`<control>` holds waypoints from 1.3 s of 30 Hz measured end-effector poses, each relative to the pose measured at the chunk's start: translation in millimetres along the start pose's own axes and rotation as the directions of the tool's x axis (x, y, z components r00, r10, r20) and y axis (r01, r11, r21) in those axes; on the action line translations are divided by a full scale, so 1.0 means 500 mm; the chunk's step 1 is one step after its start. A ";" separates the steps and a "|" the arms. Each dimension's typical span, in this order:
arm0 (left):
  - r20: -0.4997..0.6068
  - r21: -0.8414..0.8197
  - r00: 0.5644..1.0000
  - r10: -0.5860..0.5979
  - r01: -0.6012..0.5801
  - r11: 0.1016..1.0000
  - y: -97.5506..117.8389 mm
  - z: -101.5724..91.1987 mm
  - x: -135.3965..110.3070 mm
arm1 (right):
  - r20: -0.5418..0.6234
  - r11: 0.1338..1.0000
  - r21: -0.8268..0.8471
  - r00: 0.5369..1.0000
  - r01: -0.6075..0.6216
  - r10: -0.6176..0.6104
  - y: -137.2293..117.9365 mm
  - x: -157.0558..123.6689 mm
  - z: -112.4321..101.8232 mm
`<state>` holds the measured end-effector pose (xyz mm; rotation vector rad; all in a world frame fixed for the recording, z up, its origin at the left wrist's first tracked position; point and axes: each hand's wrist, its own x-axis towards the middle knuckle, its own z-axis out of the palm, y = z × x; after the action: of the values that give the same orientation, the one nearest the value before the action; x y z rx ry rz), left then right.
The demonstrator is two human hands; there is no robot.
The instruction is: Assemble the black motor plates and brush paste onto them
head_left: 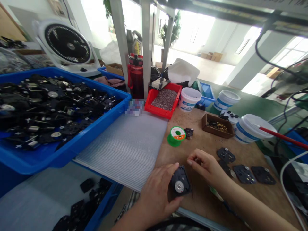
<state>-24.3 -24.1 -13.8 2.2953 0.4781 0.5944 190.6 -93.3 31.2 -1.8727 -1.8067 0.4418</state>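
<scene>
A flat black plastic part with a round silver disc lies on the brown work board, and my left hand grips it by its left side, thumb at the near edge and fingers at the far edge. Just right of and beyond it, my right hand is held apart from the part, fingers curled and pinched together; whatever may be between the fingertips is too small to make out. A pen-like tool with a green-and-white end lies under my right forearm. Farther off stands a green solder spool, a small black part beside it.
Several black plates lie to the right. A brown box of brass pieces, white tubs and a red bin of small metal pieces stand behind. A blue tray full of black parts fills the left, before a fan.
</scene>
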 end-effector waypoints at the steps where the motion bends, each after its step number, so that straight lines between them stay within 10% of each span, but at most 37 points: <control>1: 0.000 -0.007 1.000 -0.003 0.003 1.000 -0.001 -0.001 0.000 | -0.020 0.999 0.049 1.000 0.011 -0.010 -0.012 0.000 0.012; 14: -0.010 -0.045 1.000 -0.007 0.006 0.999 -0.005 -0.004 0.002 | -0.133 0.994 0.093 0.990 0.060 -0.048 -0.046 -0.015 0.053; 27: -0.008 -0.002 1.000 0.030 -0.030 1.000 -0.009 0.001 -0.002 | 0.033 0.957 -0.181 0.974 0.227 -0.225 -0.052 -0.015 0.048; 34: -0.022 0.068 0.997 0.076 -0.074 0.995 -0.012 -0.003 0.001 | 0.019 0.974 -0.173 0.989 0.148 -0.147 -0.049 -0.010 0.026; 39: -0.044 0.064 0.997 0.063 -0.060 0.996 -0.015 -0.001 -0.002 | -0.137 0.941 -0.317 0.987 -0.122 0.082 0.048 -0.005 -0.066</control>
<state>-26.4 -19.1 -19.0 2.3675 0.4555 0.6720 228.6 -99.8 44.8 -2.1698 -1.7897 0.0615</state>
